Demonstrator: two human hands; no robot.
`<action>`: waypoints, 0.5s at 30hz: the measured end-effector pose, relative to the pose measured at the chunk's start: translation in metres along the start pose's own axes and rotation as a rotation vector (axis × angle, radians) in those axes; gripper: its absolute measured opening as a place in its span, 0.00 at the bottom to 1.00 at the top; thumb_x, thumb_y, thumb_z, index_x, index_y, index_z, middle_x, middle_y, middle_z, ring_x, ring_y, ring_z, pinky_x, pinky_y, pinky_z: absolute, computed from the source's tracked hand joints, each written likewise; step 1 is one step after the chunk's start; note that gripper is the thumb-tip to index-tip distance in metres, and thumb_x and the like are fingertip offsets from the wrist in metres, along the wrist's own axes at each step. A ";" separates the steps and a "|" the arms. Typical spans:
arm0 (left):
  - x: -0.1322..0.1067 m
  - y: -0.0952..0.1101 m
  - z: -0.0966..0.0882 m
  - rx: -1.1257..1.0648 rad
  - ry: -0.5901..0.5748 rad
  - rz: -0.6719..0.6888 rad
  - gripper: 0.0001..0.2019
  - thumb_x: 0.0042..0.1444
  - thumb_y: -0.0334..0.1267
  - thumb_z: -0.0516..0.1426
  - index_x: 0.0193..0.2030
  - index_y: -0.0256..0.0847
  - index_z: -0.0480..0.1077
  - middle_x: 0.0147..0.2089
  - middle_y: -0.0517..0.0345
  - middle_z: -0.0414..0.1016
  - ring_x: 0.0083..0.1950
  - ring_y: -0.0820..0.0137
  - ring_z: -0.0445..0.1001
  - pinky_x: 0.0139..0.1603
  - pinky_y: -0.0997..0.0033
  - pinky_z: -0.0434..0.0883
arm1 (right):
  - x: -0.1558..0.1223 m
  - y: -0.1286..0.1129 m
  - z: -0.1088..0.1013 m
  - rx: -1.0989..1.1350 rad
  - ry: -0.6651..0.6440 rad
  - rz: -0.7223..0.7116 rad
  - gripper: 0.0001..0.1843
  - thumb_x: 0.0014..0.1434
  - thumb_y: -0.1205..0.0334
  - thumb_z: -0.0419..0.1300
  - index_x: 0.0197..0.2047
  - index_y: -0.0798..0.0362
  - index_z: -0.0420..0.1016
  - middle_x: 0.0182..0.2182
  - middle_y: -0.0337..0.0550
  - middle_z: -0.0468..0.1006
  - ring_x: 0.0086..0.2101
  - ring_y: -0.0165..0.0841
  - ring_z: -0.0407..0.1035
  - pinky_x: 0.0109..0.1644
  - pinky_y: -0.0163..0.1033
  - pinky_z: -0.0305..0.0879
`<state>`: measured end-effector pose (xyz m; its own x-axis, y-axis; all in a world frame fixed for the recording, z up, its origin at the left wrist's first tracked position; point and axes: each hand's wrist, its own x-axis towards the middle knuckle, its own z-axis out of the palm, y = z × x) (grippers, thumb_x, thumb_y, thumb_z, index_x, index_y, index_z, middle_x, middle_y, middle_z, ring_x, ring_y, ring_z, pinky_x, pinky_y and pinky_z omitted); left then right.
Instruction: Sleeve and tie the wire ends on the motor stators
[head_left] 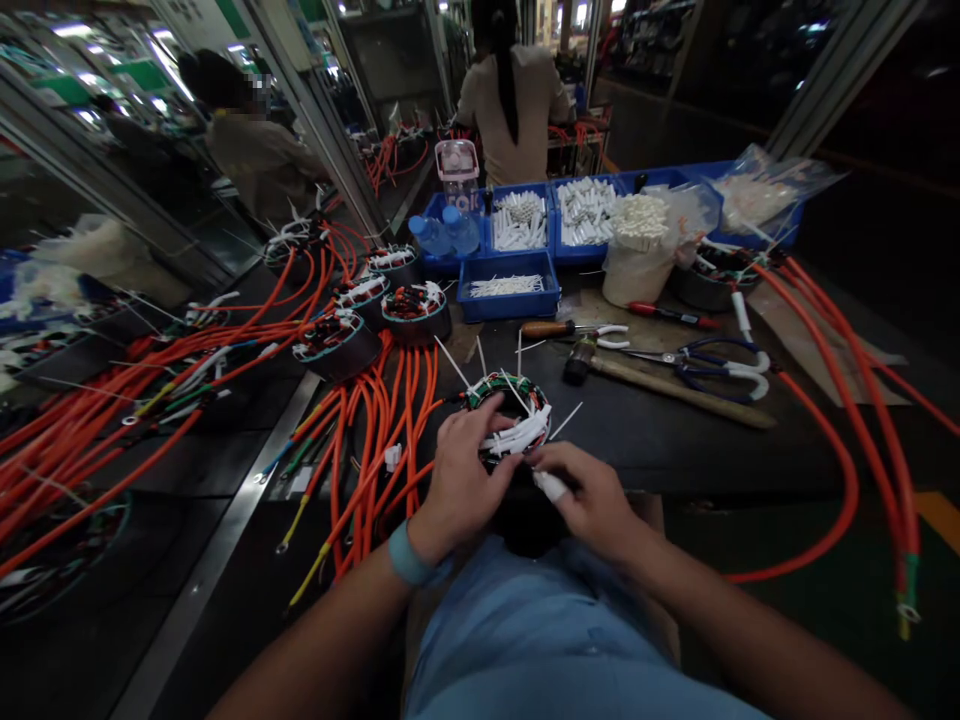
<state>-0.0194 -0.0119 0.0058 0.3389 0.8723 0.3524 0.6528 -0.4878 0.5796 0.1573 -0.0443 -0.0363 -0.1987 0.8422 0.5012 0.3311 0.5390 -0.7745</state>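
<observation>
A ring-shaped motor stator (495,384) with a green rim sits in front of me at the bench's near edge. White sleeves (521,434) lie bundled over its near side, and several thin white cable ties (519,355) stick up and out around it. My left hand (466,462) grips the stator's left side, its fingers reaching over the rim. Close to the near right edge, my right hand (589,492) has thumb and fingers pinched together; what is between them is too small to make out. A white wrap (551,487) covers one of its fingers.
More stators (416,312) with orange cables (367,425) crowd the left. Blue bins (517,300) of white pieces line the back. A hammer (675,388), scissors (679,357), screwdriver (547,328) and red marker (667,314) lie right of centre. Two people (517,100) sit beyond.
</observation>
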 end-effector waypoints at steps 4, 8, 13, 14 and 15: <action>-0.001 -0.003 0.000 0.004 0.015 0.093 0.11 0.55 0.35 0.58 0.45 0.44 0.73 0.45 0.55 0.78 0.51 0.61 0.69 0.56 0.52 0.63 | 0.016 0.000 0.003 0.322 0.033 0.355 0.06 0.52 0.63 0.61 0.35 0.50 0.67 0.31 0.39 0.76 0.32 0.31 0.72 0.37 0.36 0.71; -0.001 -0.004 0.000 0.018 0.033 0.137 0.12 0.55 0.34 0.58 0.46 0.42 0.74 0.45 0.54 0.78 0.51 0.61 0.69 0.55 0.53 0.64 | 0.008 -0.002 -0.004 0.458 -0.009 0.368 0.09 0.51 0.63 0.62 0.36 0.50 0.67 0.33 0.39 0.76 0.35 0.31 0.72 0.41 0.37 0.70; -0.001 -0.005 0.001 0.015 0.050 0.154 0.12 0.55 0.34 0.58 0.47 0.42 0.74 0.45 0.54 0.78 0.51 0.61 0.68 0.55 0.52 0.65 | 0.016 -0.002 0.001 0.284 0.000 0.429 0.06 0.50 0.64 0.62 0.33 0.51 0.68 0.29 0.37 0.74 0.31 0.30 0.69 0.37 0.36 0.67; -0.001 -0.006 0.000 0.011 0.048 0.160 0.12 0.55 0.33 0.58 0.47 0.42 0.74 0.44 0.54 0.78 0.51 0.61 0.68 0.54 0.52 0.65 | 0.020 -0.002 0.003 0.259 0.017 0.454 0.06 0.49 0.64 0.62 0.31 0.51 0.67 0.27 0.36 0.72 0.29 0.30 0.67 0.34 0.35 0.66; 0.000 -0.006 0.000 0.006 0.045 0.167 0.12 0.54 0.33 0.58 0.47 0.41 0.74 0.44 0.54 0.78 0.50 0.61 0.68 0.54 0.52 0.65 | 0.023 -0.001 0.005 0.244 0.035 0.474 0.07 0.48 0.64 0.62 0.29 0.51 0.66 0.25 0.35 0.70 0.28 0.29 0.66 0.32 0.34 0.64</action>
<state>-0.0236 -0.0092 0.0022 0.4121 0.7769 0.4761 0.5943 -0.6252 0.5058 0.1479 -0.0256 -0.0255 -0.0474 0.9953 0.0839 0.1519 0.0902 -0.9843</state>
